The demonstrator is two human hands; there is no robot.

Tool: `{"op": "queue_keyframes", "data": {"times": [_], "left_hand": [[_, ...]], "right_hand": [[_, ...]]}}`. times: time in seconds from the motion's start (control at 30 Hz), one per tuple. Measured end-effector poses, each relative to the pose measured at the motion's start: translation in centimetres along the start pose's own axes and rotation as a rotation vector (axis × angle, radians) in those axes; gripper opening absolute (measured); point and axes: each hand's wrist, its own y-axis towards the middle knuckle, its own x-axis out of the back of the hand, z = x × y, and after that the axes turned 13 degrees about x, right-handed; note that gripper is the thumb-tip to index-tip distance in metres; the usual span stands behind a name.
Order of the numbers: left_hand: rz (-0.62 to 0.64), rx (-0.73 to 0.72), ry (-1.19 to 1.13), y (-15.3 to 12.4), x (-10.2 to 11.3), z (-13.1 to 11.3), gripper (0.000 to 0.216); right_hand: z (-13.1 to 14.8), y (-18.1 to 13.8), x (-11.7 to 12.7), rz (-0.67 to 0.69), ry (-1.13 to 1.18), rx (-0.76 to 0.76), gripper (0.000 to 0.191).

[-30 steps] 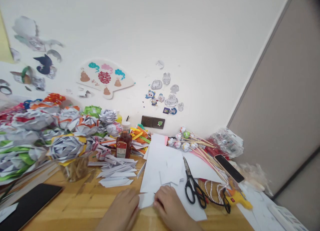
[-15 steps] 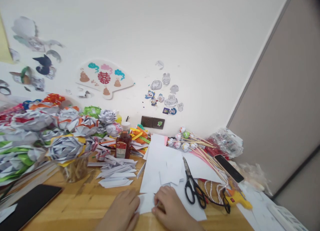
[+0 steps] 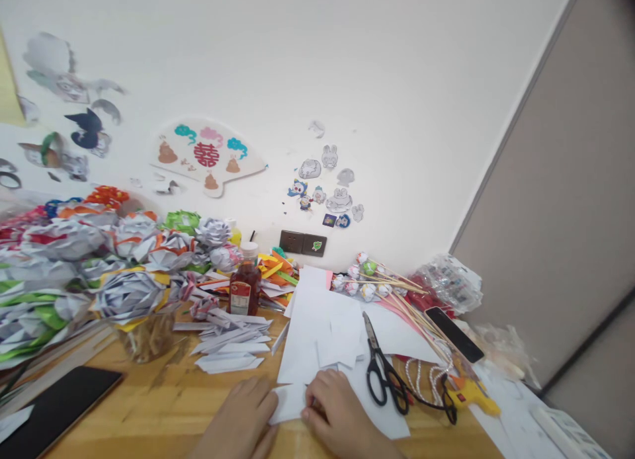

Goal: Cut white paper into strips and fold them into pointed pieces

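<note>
A small white piece of paper (image 3: 290,403) lies on the wooden table between my two hands. My left hand (image 3: 244,416) grips its left edge, fingers bent and pressed together. At the paper's right edge, my right hand (image 3: 337,409) is curled with thumb and fingers closed on it. Behind my hands are white paper sheets (image 3: 317,313), with smaller cut pieces on top. Black-handled scissors (image 3: 381,366) rest on the sheets right of my right hand. A pile of folded white paper strips (image 3: 233,340) lies beyond my left hand.
Paper flowers (image 3: 133,293) crowd the left side near a bottle of red-brown liquid (image 3: 245,280). A dark tablet-like slab (image 3: 59,409) lies front left. To the right are wrapped lollipops on sticks (image 3: 368,290), a phone (image 3: 454,333) and a yellow glue gun (image 3: 471,396).
Both hands stay almost in place at the small paper. The right fingers have shifted very slightly; nothing else has visibly moved.
</note>
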Motion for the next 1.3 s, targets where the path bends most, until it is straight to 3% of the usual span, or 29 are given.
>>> {"op": "queue_keyframes", "data": {"times": [0.2, 0.63, 1.03, 1.3], "left_hand": [[0.022, -0.004, 0.053, 0.4, -0.4, 0.2, 0.023], [-0.080, -0.006, 0.080, 0.9, -2.7, 1.5, 0.027], [-0.056, -0.046, 0.087, 0.9, -2.1, 1.3, 0.031], [-0.203, -0.236, 0.251, 0.7, -2.1, 1.4, 0.048]], "right_hand": [[-0.4, 0.1, -0.4, 0.001, -0.025, 0.014, 0.011], [-0.3, 0.1, -0.4, 0.005, -0.055, 0.019, 0.011], [-0.2, -0.1, -0.5, 0.002, -0.070, 0.039, 0.020], [-0.1, 0.1, -0.7, -0.029, -0.053, -0.014, 0.017]]}}
